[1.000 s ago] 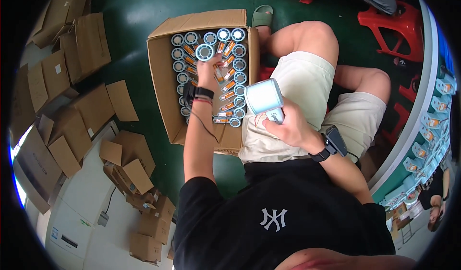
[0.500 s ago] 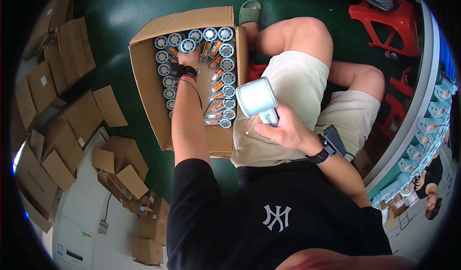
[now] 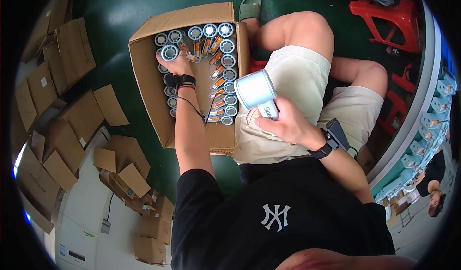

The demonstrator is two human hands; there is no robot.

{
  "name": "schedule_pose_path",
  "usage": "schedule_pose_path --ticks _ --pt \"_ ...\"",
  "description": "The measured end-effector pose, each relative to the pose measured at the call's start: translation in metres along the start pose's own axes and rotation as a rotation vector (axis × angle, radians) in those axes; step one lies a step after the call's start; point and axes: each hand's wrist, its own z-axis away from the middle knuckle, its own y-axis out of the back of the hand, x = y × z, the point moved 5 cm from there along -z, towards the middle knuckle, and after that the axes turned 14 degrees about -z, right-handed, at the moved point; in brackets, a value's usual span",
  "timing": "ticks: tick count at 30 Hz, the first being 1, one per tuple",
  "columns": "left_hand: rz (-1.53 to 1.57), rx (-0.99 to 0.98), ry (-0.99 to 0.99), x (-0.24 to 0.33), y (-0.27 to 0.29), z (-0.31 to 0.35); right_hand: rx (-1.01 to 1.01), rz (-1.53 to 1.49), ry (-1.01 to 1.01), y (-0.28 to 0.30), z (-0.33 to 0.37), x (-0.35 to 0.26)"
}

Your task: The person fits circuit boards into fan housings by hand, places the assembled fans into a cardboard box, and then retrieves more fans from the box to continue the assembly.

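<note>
An open cardboard box [image 3: 144, 78] beside my legs holds several light-blue handheld units [image 3: 227, 45] with round, ring-shaped ends and orange-labelled handles, lined along its walls. Inside, near its left wall, my left hand [image 3: 178, 64] is closed around one such light-blue unit [image 3: 169, 53]; its handle is hidden under my fingers. Over my lap, my right hand [image 3: 288, 122] grips the short handle of another light-blue handheld unit [image 3: 257, 88]. That one has a wide drum-shaped head, printing on the handle and thin loose wires beside my thumb.
Cardboard boxes [image 3: 122, 162] lie at the left. Red plastic stools [image 3: 389, 22] stand at the upper right. Along the right edge runs a bench with a row of light-blue units [image 3: 427, 121], where another person [image 3: 430, 183] is visible.
My left hand has moved left and slightly nearer inside the box, carrying the unit toward the left wall. My right hand stays nearly still with its unit.
</note>
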Motion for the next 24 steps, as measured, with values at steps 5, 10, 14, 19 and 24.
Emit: schedule_pose_path --ticks 5,10,14,19,24 --pt "0.062 0.056 0.280 0.030 0.021 0.010 -0.002 -0.042 -0.039 0.003 0.004 0.002" --pt "-0.074 0.288 0.152 0.023 0.049 0.009 -0.014 -0.013 -0.009 -0.003 0.004 0.004" --pt "0.142 0.044 0.370 0.040 0.038 0.028 0.007 0.048 0.017 0.001 0.005 0.005" --pt "0.455 0.197 0.755 0.009 0.035 0.042 -0.007 0.043 0.013 -0.003 0.005 0.004" --pt "0.578 0.271 1.082 0.007 0.020 0.069 -0.001 0.050 -0.020 -0.002 0.005 0.003"
